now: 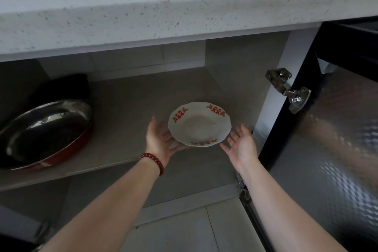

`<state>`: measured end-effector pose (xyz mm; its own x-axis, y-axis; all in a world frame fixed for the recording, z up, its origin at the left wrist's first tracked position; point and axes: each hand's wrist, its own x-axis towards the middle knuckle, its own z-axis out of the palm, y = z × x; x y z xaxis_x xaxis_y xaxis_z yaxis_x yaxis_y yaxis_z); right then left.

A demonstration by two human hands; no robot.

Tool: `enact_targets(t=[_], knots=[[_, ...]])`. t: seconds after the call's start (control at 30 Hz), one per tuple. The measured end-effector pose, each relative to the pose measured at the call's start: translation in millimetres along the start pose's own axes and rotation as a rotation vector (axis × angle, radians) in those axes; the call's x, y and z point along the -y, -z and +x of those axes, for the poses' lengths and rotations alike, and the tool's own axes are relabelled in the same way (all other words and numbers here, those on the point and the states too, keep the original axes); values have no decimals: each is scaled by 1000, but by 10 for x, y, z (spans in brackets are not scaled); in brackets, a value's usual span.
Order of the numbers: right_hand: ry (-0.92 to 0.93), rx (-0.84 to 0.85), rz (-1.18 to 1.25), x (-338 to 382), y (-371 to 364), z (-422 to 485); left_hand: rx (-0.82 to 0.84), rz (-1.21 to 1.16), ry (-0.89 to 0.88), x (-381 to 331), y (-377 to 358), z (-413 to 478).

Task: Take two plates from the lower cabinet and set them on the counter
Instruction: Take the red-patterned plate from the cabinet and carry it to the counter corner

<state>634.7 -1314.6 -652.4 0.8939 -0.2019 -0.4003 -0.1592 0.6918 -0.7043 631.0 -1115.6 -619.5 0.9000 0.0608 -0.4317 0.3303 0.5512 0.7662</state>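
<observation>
Under the speckled tabletop (122,16), a white plate (199,124) sits on the cabinet shelf (133,108) between two open hands: left hand (161,141) touching its left rim, right hand (241,145) just beside its right.

**Red on White, Silver on Black**

We see a white plate (199,125) with red-and-orange emblems round its rim. The counter (143,20) is off-white with dark flecks. The pan (47,129) is red outside and glossy dark inside. The bracelet (153,161) is dark red. The cabinet door (337,149) is black-framed, with a silvery diamond-embossed panel.
</observation>
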Motion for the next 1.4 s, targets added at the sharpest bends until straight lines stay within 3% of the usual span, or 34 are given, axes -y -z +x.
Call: enact_targets(t=[0.6, 1.1, 1.4], knots=[[-5, -4, -132, 68, -11, 26, 23, 82, 72, -130, -23, 70], [-71, -44, -201, 31, -134, -328, -61, 152, 97, -238, 229, -203], [-208, -111, -330, 404, -527, -1014, -152, 124, 275, -721, 176, -926]])
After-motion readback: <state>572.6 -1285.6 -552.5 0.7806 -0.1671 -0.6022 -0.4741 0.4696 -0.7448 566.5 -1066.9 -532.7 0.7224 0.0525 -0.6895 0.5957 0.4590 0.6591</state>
